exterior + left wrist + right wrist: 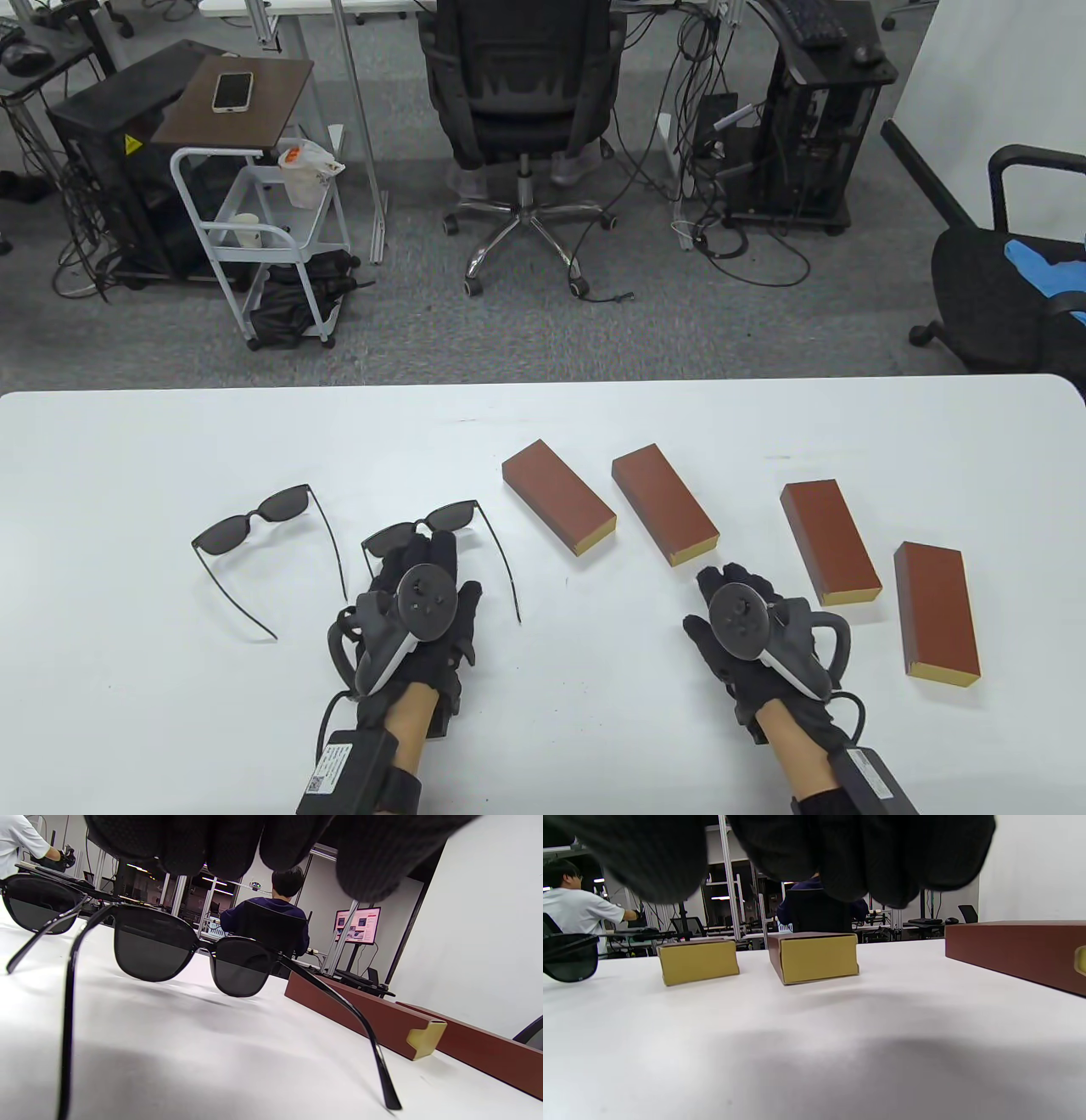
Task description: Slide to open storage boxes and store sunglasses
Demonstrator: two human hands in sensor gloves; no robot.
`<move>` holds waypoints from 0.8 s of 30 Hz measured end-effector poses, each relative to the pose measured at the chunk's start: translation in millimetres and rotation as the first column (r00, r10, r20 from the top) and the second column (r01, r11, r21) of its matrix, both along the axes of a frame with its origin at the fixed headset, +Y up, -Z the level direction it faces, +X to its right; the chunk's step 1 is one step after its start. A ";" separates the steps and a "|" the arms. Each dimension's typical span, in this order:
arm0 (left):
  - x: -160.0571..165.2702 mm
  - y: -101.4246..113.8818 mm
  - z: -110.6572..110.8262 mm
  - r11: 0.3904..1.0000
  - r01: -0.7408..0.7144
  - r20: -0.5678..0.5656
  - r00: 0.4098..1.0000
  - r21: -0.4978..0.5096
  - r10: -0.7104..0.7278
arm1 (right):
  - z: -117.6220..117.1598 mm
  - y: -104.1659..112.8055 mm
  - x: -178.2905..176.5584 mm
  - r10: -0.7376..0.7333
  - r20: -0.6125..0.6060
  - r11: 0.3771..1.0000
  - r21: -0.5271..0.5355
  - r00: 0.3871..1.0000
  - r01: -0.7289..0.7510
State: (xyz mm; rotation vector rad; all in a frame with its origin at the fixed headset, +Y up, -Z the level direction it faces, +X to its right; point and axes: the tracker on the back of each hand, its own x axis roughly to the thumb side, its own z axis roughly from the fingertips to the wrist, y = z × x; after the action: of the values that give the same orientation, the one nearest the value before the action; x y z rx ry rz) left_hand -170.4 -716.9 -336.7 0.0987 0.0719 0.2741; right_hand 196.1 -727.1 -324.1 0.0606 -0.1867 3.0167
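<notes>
- sunglasses come first here: two pairs lie unfolded on the white counter [127, 730], temples spread toward the person. the left pair [254, 522] sits alone, and the near pair [441, 518] lies under the fingertips of the left hand [420, 594].
- left hand hovers over or just reaches the near pair's bridge; from the left wrist view its fingers [237, 844] hang above the frame with a gap showing, so i judge it not yet grasping, fingers loosely extended.
- right hand [747, 620] rests low over the counter just beside the near end of the second box [666, 505], fingers relaxed and holding nothing.
- four brown storage boxes lie in a loose row to the right: first box [556, 497], the second box, third box [830, 542] and fourth box [937, 611]. all look closed, with the tan drawer ends flush and facing the person.
- step in hand, as i read it: the very start, reaching for a pair while the other hand nears a box. nothing is stored yet.
- next move calls for pinching the frame at the bridge and folding the temples, since open glasses look too wide for a drawer; the right hand needs to steady a sleeve and push the tan drawer out.
</notes>
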 end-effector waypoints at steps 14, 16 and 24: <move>-45.6 30.1 -62.0 0.962 0.252 -0.111 0.958 -0.104 -0.263 | -0.4 -1.7 11.9 0.037 0.024 0.999 0.001 0.999 -0.037; -45.5 27.6 -70.1 0.956 0.261 -0.110 0.955 -0.137 -0.277 | -0.1 -0.7 14.0 0.027 0.030 1.000 0.002 0.999 -0.027; -29.4 7.2 -94.2 0.903 0.353 -0.133 0.911 -0.245 -0.392 | -0.1 -0.6 23.7 0.003 0.073 1.000 -0.006 0.997 -0.003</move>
State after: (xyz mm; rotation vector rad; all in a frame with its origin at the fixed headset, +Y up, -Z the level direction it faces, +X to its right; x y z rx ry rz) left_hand -199.7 -709.7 -430.9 -0.0805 0.2586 -0.1305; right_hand 219.8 -727.7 -324.2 -0.0505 -0.1848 3.0245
